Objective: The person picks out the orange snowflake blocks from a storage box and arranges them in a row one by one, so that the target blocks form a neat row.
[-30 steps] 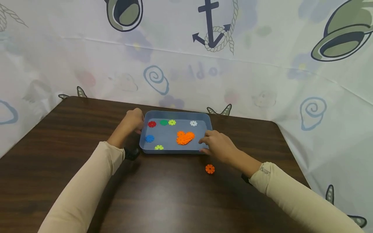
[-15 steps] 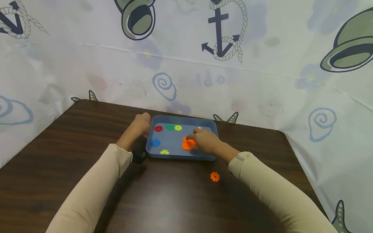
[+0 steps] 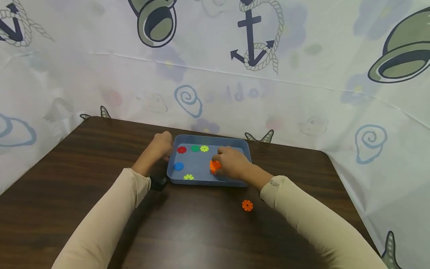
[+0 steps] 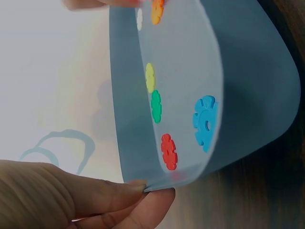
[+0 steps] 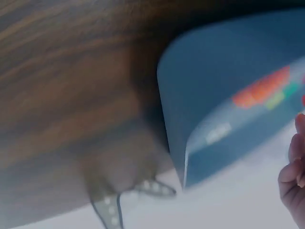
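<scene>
Seen from the head, near the centre of the frame: a blue-grey tray [image 3: 198, 161] on a dark wooden table [image 3: 188, 224], with the left hand [image 3: 162, 145] at its left end and the right hand [image 3: 231, 163] over its right half, well apart from each other. Clear in the left wrist view alone, lower left: thumb and fingers of the left hand pinched on the tray's rim. Covered by the right hand in the head view, yet visible at the top of the left wrist view and, blurred, right of centre in the right wrist view: a white disc [image 4: 139, 20]. Shown by the head view alone: a loose orange disc [image 3: 247, 205] on the table, below the tray in the frame.

Counted in the tray: one red disc [image 3: 181, 150], one green disc [image 3: 195, 148], one blue disc [image 3: 178, 166], one white, and two yellow discs [image 3: 204, 148], one toward the far side, the other against the near wall. Under the right fingertips: orange discs [image 3: 215, 167], overlapping and too hidden to count; pinched or merely touched, impossible to say.
</scene>
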A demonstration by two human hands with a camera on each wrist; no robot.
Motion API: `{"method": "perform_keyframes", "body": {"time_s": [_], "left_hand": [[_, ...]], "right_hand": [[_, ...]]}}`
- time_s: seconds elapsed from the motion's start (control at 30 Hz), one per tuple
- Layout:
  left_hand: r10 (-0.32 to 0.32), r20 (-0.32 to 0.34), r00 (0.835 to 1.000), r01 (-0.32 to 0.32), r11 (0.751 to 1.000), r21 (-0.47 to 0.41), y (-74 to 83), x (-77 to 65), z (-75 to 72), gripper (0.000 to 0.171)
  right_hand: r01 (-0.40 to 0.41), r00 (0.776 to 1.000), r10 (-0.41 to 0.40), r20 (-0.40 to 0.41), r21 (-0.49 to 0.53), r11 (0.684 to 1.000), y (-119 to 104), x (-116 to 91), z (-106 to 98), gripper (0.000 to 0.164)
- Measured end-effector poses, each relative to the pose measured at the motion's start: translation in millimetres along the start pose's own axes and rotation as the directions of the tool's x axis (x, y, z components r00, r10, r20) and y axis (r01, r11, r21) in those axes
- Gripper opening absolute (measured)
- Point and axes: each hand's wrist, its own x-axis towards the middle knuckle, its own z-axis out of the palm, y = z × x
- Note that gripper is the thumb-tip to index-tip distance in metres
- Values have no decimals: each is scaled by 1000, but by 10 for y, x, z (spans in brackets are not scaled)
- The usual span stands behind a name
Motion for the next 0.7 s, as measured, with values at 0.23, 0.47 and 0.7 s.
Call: {"method": "perform_keyframes", "body": {"time_s": [0.23, 0.47, 0.7], "left_hand": [[50, -4, 999, -50, 999, 17, 23, -4, -88, 19], [75, 8, 997, -75, 997, 12, -11, 9, -88, 24], [68, 44, 997, -69, 997, 19, 39, 33, 6, 28]], "right_hand": [[24, 980, -15, -197, 44, 999, 197, -841, -312, 33], [-24, 995, 38, -97, 144, 989, 356, -1543, 70, 32], [-54, 996, 63, -62, 146, 988, 445, -1721, 370, 35]]}}
